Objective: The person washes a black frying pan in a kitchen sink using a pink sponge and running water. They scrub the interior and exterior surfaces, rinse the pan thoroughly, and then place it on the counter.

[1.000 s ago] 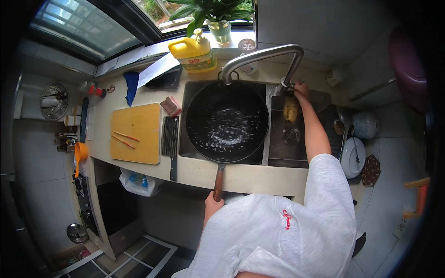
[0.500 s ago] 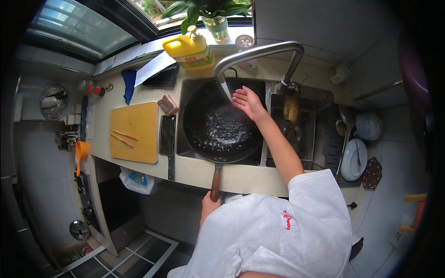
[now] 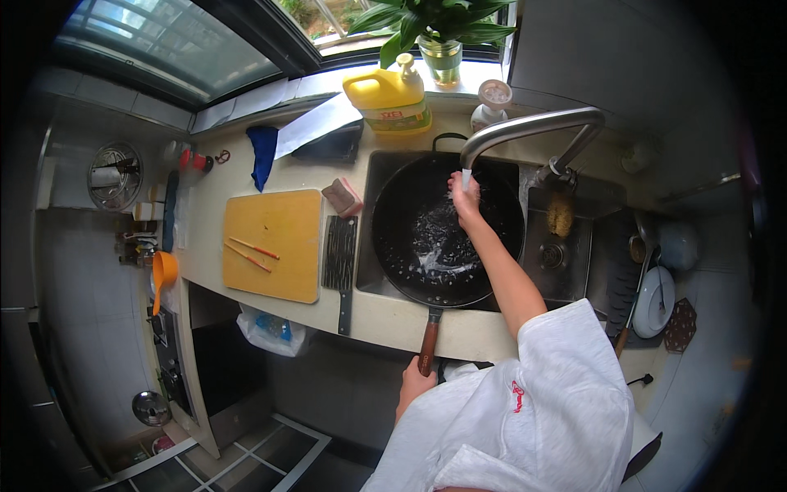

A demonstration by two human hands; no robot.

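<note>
A large black wok (image 3: pixel 402 254) with foamy water in its bottom sits over the left sink basin (image 3: pixel 369 283). Its brown wooden handle (image 3: pixel 430 336) points toward me, and my left hand (image 3: pixel 418 381) is closed around the handle's near end. Over the far part of the wok, my right hand (image 3: pixel 465 201) is beneath the spout of the silver faucet (image 3: pixel 533 123), where water runs onto it. The right fingers are loosely bent and partly blurred by the water; I see nothing held in them.
Left of the wok lie a cleaver (image 3: pixel 340 254), a sponge (image 3: pixel 341 197) and a yellow cutting board (image 3: pixel 279 287) with chopsticks (image 3: pixel 254 248). Behind stand a yellow jug (image 3: pixel 393 102) and a potted plant (image 3: pixel 443 57). A brush (image 3: pixel 560 217) rests in the right basin; a white plate (image 3: pixel 654 302) leans beyond.
My right hand has turned and drawn its fingers in under the stream; before, they were stretched out beside it. The left hand keeps its hold. The view has shifted left.
</note>
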